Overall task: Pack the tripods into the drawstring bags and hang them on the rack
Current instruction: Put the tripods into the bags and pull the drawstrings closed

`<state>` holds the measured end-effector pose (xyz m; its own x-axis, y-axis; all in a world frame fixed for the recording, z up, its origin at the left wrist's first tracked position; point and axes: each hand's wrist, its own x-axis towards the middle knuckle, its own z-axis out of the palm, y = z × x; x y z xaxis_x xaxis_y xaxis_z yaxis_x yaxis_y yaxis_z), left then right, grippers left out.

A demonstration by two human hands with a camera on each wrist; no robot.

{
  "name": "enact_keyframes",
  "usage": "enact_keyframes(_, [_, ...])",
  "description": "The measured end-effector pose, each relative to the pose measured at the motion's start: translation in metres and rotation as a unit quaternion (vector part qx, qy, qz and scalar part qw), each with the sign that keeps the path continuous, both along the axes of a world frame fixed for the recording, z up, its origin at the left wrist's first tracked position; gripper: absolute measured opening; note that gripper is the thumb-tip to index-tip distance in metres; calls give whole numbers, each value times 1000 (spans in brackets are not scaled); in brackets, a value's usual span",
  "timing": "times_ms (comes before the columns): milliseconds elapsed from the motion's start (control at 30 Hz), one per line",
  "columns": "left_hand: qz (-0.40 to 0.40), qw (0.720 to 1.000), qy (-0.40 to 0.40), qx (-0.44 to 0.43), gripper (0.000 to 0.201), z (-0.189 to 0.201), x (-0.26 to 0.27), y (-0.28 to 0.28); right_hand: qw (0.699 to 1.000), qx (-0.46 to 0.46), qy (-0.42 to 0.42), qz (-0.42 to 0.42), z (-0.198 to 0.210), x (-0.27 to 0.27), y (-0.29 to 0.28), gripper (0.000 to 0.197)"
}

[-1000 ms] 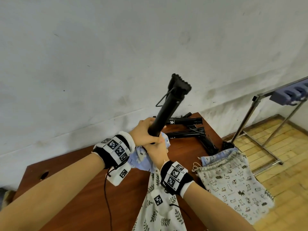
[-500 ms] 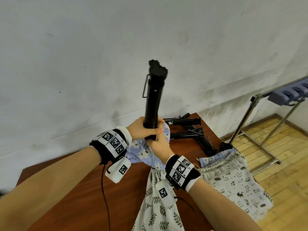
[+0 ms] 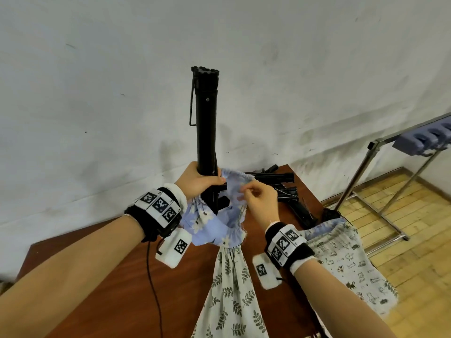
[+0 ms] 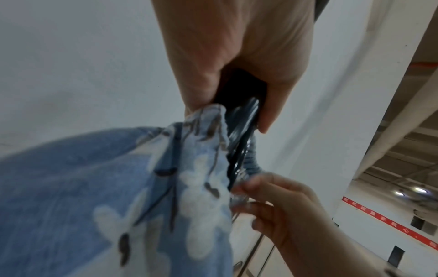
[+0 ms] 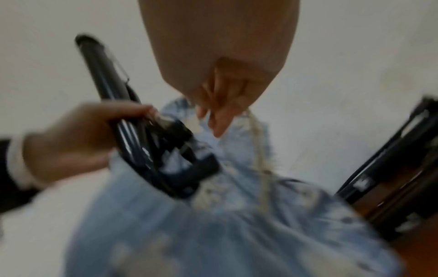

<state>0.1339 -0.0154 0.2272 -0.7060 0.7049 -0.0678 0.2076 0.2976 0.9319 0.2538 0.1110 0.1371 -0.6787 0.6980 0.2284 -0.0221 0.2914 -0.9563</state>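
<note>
Tripod (image 3: pixel 207 123) upright in left hand (image 3: pixel 195 184), right hand (image 3: pixel 260 200) pinching bag (image 3: pixel 219 223) rim

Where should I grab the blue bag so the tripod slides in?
Pinch the blue bag at its gathered rim, from the right, opposite the tripod. The upright tripod fills the left of the mouth, so pulling that rim away probably widens it.

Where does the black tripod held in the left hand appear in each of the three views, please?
Head: the tripod stands upright at centre, against the wall.
Left wrist: only a short dark stretch of it shows at centre, below the left hand.
Right wrist: it slants across the left half, blurred.
Shared landmark: the blue floral bag, into whose mouth its lower end goes.
</note>
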Motion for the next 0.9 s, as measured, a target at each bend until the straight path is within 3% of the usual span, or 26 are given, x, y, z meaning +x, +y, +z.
enact_keyframes(67, [-1,1000,-8,6,19,2,-1,-2,994,69,-34,-78,-12,11,-2,16])
enact_keyframes(133, [-6,1000,-11,13,19,2,0,-2,988,53,-140,-38,-27,11,-5,57])
enact_keyframes(167, [-7,1000,-10,16,20,2,1,-1,978,26,-206,-2,-35,7,-5,67])
enact_keyframes(200, [-9,1000,-9,19,20,1,1,-1,970,9,-243,21,-41,4,-4,57])
enact_keyframes(233, [-11,1000,-6,19,20,-1,1,-1,966,3,-258,27,-41,2,-3,33])
enact_keyframes(267, [-12,1000,-1,14,20,-1,1,-1,966,20,-256,17,-40,1,-1,9])
enact_keyframes(300, [-13,1000,4,7,20,-3,0,-2,967,43,-249,15,-37,0,2,10])
enact_keyframes(400, [-16,999,26,-18,18,-15,-9,-4,970,13,-242,32,-24,0,17,33])
enact_keyframes(533, [-19,993,66,-94,15,-38,-16,-4,965,-134,-203,95,-6,0,21,39])
enact_keyframes(600, [-28,994,53,-95,16,-48,-9,-1,958,-155,-206,123,-2,-6,15,45])
enact_keyframes(767, [-66,996,-5,-59,25,-67,9,5,957,-66,-261,108,0,-12,17,40])
enact_keyframes(833, [-78,995,-18,-55,36,-73,9,4,957,-1,-273,93,2,-6,23,41])
enact_keyframes(900, [-82,994,-33,-58,34,-75,5,1,946,82,-307,63,3,4,32,40])
